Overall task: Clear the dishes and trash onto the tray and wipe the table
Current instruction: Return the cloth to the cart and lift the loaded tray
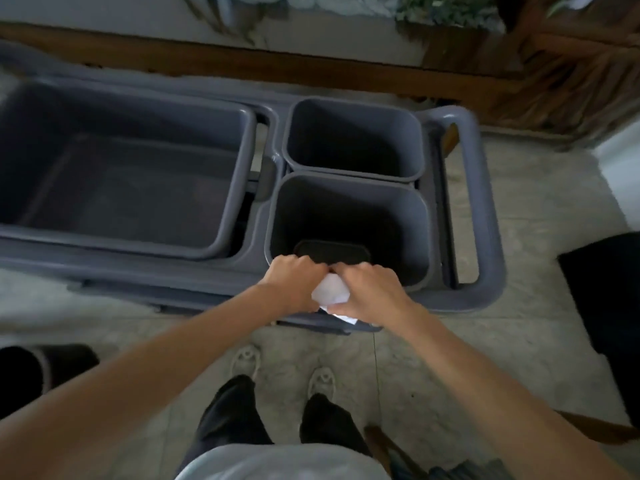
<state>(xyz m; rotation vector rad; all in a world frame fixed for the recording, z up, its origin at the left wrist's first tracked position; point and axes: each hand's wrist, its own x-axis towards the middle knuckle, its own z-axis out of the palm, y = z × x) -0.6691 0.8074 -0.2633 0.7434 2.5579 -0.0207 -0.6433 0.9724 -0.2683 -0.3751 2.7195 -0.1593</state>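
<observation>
- No writing shows anywhere on the grey cart (pixel 485 202).
- Crumpled white napkin (pixel 329 289), at the near rim of the cart's near bin (pixel 420 216).
- Left hand (pixel 294 275) and right hand (pixel 367 289) both curl round the napkin, knuckles touching.

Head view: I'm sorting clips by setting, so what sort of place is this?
Probably a restaurant or café floor. A grey bussing cart carries a large tub and two bins; both hands hold white paper at the near bin.
</observation>
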